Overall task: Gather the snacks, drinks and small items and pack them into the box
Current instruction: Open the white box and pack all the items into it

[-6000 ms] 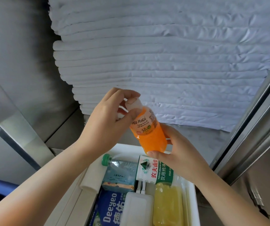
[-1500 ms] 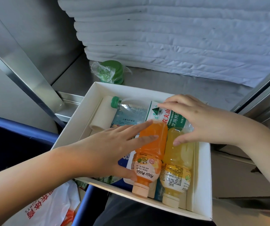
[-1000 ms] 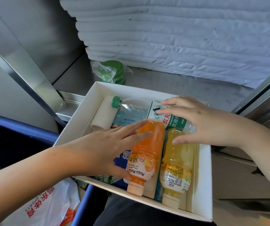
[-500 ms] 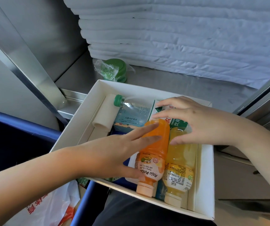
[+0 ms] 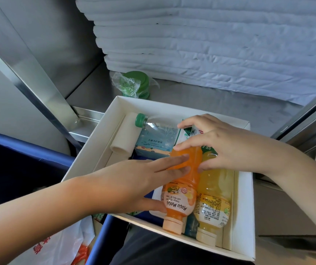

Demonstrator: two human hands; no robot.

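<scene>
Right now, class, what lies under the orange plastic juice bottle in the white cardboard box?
A flat white case shows beneath the orange plastic juice bottle, with a dark blue packet below that. The left hand and the bottle cover the rest.

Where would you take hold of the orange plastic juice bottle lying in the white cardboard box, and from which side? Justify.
Take the orange plastic juice bottle at its narrow neck, just behind the peach cap, coming from above. It lies on its side, cap toward the viewer, with the yellow plastic juice bottle tight against its right side; the neck probably leaves finger room.
</scene>
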